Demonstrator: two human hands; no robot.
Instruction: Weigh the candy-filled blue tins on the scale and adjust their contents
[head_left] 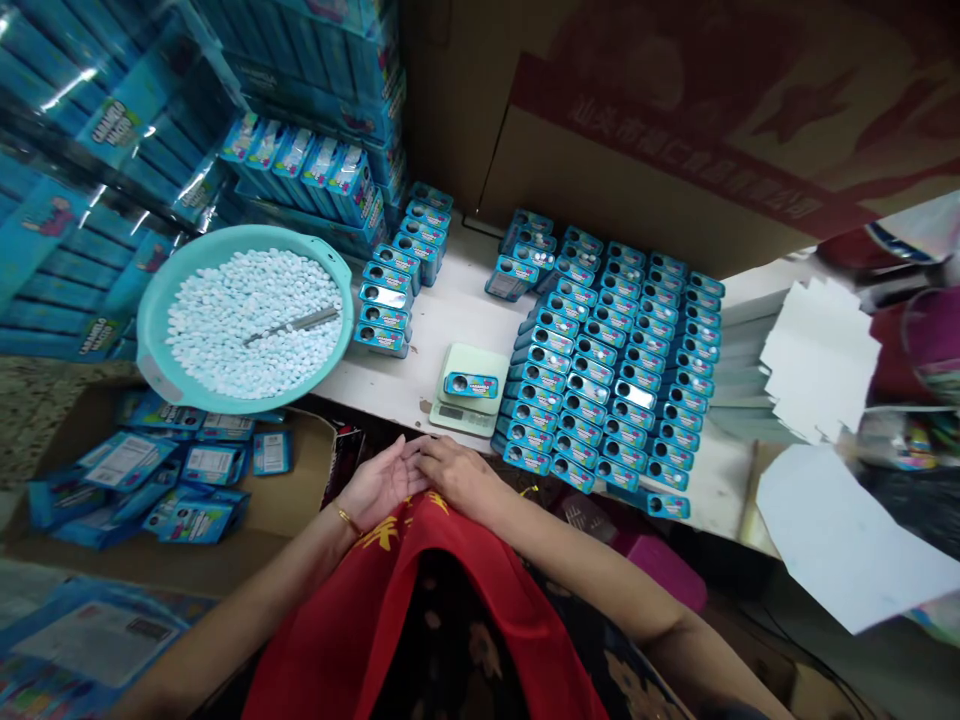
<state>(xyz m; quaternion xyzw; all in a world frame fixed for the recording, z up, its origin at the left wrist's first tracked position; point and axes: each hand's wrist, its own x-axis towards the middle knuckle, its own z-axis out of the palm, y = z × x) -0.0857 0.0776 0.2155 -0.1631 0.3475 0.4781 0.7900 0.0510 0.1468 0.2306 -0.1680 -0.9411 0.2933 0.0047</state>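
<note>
My left hand (383, 483) is palm up just in front of the table edge, with its fingers stretched toward my right hand (463, 480). The right fingers are bent in against the left fingertips, and what they hold, if anything, is hidden. Just beyond the hands, a small kitchen scale (487, 400) carries one blue candy box (471, 385), lying with its round opening showing. To the left is a turquoise basin (150, 362) of small white candies (225, 320), with metal tongs (307, 321) lying on them.
Rows of blue boxes (600, 375) stand right of the scale, and a shorter column (384, 300) stands left. A carton (277, 510) with loose boxes sits lower left. Wrapped stacks (97, 170) rise behind the basin. White card sheets (821, 350) are at right, and a large cardboard box (637, 190) is behind.
</note>
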